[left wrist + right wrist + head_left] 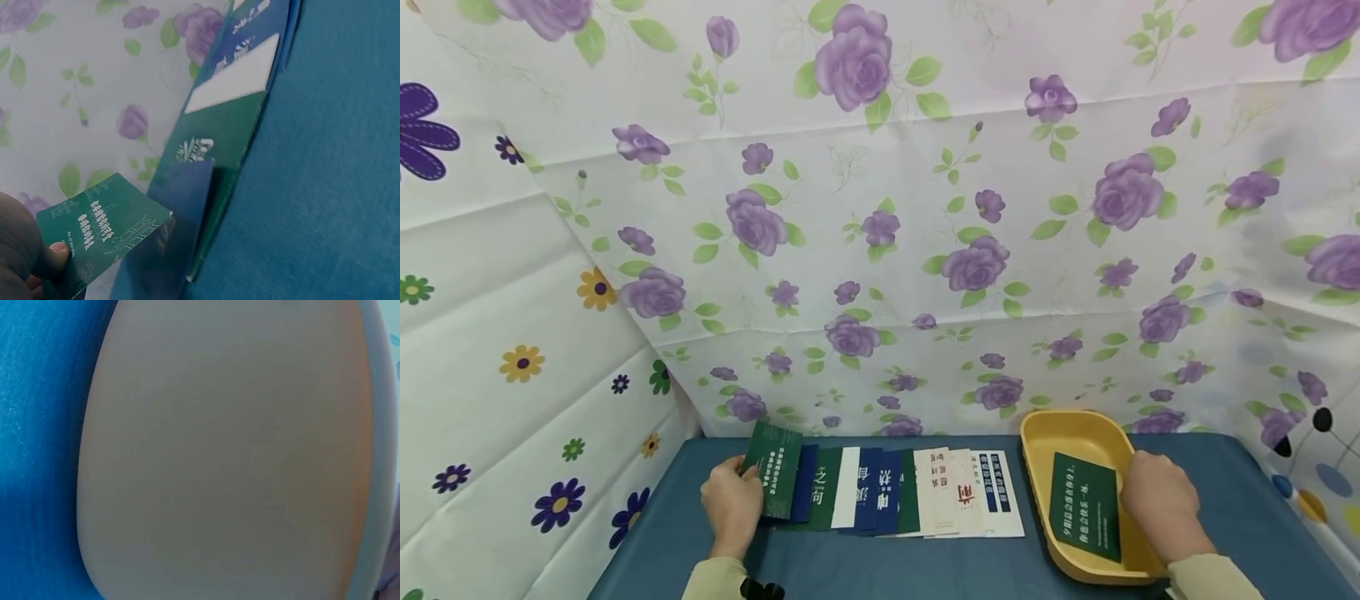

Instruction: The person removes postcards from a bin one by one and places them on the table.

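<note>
My left hand (730,500) pinches a dark green card (772,469) with white lettering at the left end of a row of overlapping cards. In the left wrist view its thumb (57,257) lies on the face of that green card (103,228). The row holds blue, green, white and cream cards, among them a cream card (966,492) with red lettering. On the right, my right hand (1161,504) curls over the right rim of a yellow tray (1037,437). A green card (1086,507) rests in the tray beside that hand; whether the fingers touch it is hidden.
A blue-green cloth covers the table (880,567). Behind it hangs a white sheet (820,275) with purple flowers, and flowered sheets stand at both sides. The tray's pale outer wall (219,456) fills most of the right wrist view.
</note>
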`<state>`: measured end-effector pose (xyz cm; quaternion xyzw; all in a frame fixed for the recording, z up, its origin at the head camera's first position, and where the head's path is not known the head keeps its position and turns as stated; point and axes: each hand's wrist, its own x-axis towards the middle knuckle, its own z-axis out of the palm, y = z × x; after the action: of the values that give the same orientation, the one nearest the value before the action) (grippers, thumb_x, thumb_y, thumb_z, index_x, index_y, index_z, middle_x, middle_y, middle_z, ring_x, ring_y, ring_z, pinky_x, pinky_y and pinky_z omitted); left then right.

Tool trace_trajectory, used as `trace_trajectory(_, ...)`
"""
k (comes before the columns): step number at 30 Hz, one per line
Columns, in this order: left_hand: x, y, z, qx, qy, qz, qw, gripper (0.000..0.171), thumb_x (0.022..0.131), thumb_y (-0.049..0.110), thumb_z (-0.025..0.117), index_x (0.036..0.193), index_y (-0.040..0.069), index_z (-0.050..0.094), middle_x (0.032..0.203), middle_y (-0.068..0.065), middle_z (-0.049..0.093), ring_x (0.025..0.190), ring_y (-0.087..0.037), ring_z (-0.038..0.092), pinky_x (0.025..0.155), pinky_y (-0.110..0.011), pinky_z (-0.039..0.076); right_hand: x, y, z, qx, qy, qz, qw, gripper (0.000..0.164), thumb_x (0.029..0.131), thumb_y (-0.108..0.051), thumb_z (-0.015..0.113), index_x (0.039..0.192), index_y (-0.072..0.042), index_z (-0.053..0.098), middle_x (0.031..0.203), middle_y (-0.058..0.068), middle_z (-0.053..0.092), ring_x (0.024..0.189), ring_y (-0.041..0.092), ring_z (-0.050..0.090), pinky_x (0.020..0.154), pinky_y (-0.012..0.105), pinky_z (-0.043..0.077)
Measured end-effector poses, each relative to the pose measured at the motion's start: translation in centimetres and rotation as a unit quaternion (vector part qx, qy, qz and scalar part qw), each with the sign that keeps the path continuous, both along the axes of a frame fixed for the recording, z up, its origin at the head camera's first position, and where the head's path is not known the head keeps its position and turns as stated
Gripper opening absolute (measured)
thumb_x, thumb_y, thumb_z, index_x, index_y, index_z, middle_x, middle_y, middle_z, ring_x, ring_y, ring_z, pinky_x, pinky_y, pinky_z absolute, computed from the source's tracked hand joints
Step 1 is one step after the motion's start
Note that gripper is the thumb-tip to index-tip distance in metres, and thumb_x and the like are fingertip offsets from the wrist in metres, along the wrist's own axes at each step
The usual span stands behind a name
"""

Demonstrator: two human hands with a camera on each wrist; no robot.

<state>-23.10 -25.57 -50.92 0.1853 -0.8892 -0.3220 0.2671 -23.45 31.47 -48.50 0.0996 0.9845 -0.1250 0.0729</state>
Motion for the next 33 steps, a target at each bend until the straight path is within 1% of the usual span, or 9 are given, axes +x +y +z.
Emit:
trace_trajectory(3,-0.3,-0.3,-0.4,0.011,-0.031,0.012,0.9994,0.028,0.086,0.003,0.056,0.113,-0.001,0.062,0.102,-0.019,0.063,0.091,-0.035,0.058,0.069,-0.050,0.047,0.0,0.0,0.1,0.000,0.001,-0.003,1.000,0.016,0.086,-0.004,0.053,0.094,0.009,0.055,0.073,0.016,0.055,0.062,0.027,0.055,0.047,0.042,0.044)
trace_trajectory(6,-0.6,-0.5,-0.8,0.012,-0.063,0.024,0.9976,0.028,0.086,0.004,0.057,0.113,-0.001,0.062,0.103,-0.019,0.062,0.092,-0.035,0.058,0.069,-0.049,0.047,0.0,0.0,0.0,0.000,-0.001,-0.003,1.000,0.016,0.086,-0.005,0.054,0.094,0.009,0.055,0.073,0.015,0.055,0.062,0.026,0.055,0.047,0.042,0.044)
trace_trajectory(11,-0.8,-1.0,-1.5,0.002,-0.098,0.035,0.9945,0.030,0.085,0.005,0.060,0.113,-0.003,0.061,0.106,-0.022,0.060,0.091,-0.037,0.057,0.069,-0.050,0.046,0.1,0.0,0.1,-0.001,-0.002,-0.004,1.000,0.016,0.086,-0.005,0.054,0.093,0.009,0.055,0.072,0.015,0.055,0.061,0.025,0.054,0.047,0.041,0.044)
trace_trajectory(16,-1.1,-1.3,-2.1,-0.021,-0.116,0.033,0.9924,0.031,0.083,0.006,0.062,0.113,-0.004,0.060,0.101,-0.022,0.061,0.083,-0.035,0.059,0.065,-0.050,0.046,0.2,-0.1,0.2,0.002,-0.001,-0.006,1.000,0.016,0.086,-0.005,0.054,0.093,0.009,0.056,0.071,0.015,0.055,0.061,0.025,0.054,0.046,0.040,0.044)
trace_trajectory(20,-1.3,-1.3,-2.5,-0.050,-0.128,0.048,0.9893,0.029,0.084,0.008,0.063,0.110,-0.003,0.062,0.097,-0.023,0.062,0.077,-0.034,0.060,0.063,-0.050,0.046,0.3,-0.2,0.2,0.002,-0.004,-0.004,1.000,0.015,0.086,-0.005,0.054,0.092,0.009,0.056,0.071,0.015,0.055,0.060,0.026,0.055,0.046,0.040,0.044)
trace_trajectory(24,-1.5,-1.3,-2.5,-0.064,-0.143,0.057,0.9859,0.028,0.084,0.011,0.063,0.108,-0.002,0.062,0.095,-0.023,0.062,0.076,-0.035,0.060,0.064,-0.052,0.045,0.4,-0.3,0.2,0.001,-0.004,-0.001,1.000,0.015,0.086,-0.004,0.054,0.092,0.009,0.056,0.072,0.015,0.055,0.061,0.026,0.054,0.047,0.041,0.044)
trace_trajectory(28,-1.5,-1.3,-2.5,-0.065,-0.160,0.061,0.9831,0.029,0.083,0.012,0.064,0.108,-0.002,0.062,0.095,-0.024,0.061,0.078,-0.037,0.059,0.064,-0.052,0.045,0.5,-0.3,0.2,0.001,-0.006,-0.002,1.000,0.015,0.086,-0.004,0.054,0.094,0.009,0.055,0.073,0.015,0.055,0.061,0.026,0.054,0.048,0.041,0.044)
trace_trajectory(30,-1.5,-1.4,-2.6,-0.066,-0.157,0.064,0.9833,0.028,0.082,0.013,0.065,0.106,-0.002,0.063,0.093,-0.023,0.061,0.078,-0.037,0.058,0.064,-0.052,0.044,0.4,-0.3,0.2,0.002,-0.007,-0.003,1.000,0.015,0.086,-0.004,0.053,0.094,0.009,0.055,0.073,0.015,0.055,0.062,0.025,0.054,0.048,0.041,0.044)
trace_trajectory(33,-1.5,-1.5,-2.8,-0.070,-0.150,0.061,0.9843,0.026,0.081,0.014,0.067,0.102,-0.001,0.065,0.090,-0.021,0.062,0.075,-0.035,0.058,0.062,-0.052,0.044,0.3,-0.3,0.3,0.002,-0.003,-0.005,1.000,0.014,0.086,-0.004,0.053,0.092,0.008,0.056,0.072,0.014,0.055,0.061,0.025,0.054,0.047,0.040,0.044)
